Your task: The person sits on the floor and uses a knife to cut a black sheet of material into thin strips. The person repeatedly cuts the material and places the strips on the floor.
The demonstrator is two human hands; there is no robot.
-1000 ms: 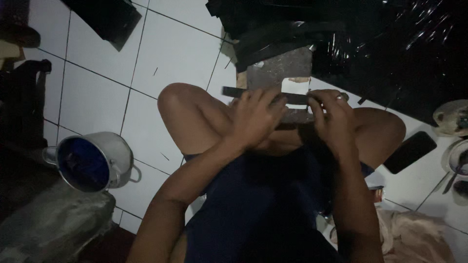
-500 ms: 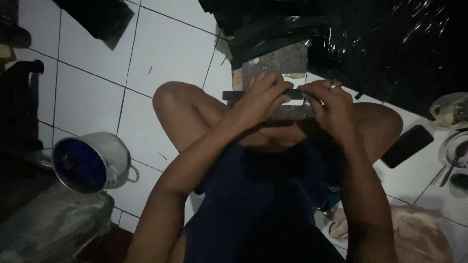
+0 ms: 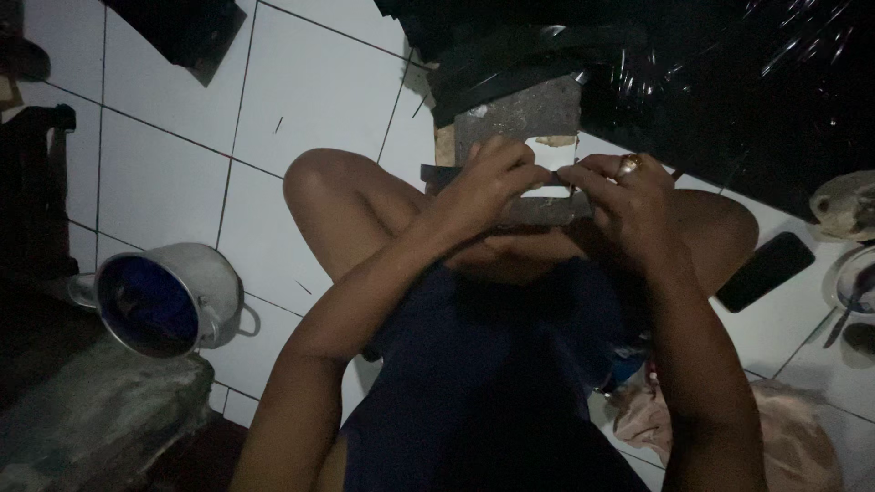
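Observation:
I sit cross-legged on a white tiled floor. My left hand (image 3: 488,187) and my right hand (image 3: 629,200) both grip a thin dark strip (image 3: 437,173) held level in front of my knees. The strip's left end sticks out past my left fingers. A small white piece (image 3: 547,173) shows between the two hands. Just beyond them lies a grey flat slab (image 3: 524,114) on a wooden block. A ring is on a finger of my right hand.
A metal pot (image 3: 169,296) with a blue inside lies tilted at the left. A dark phone (image 3: 764,271) rests on the tiles at the right, near plates (image 3: 852,273). Black plastic sheeting (image 3: 729,73) covers the upper right. A stone block (image 3: 91,419) sits at the lower left.
Both hands have stayed on the dark strip and shifted slightly up and closer to the grey slab. The view has tilted a little.

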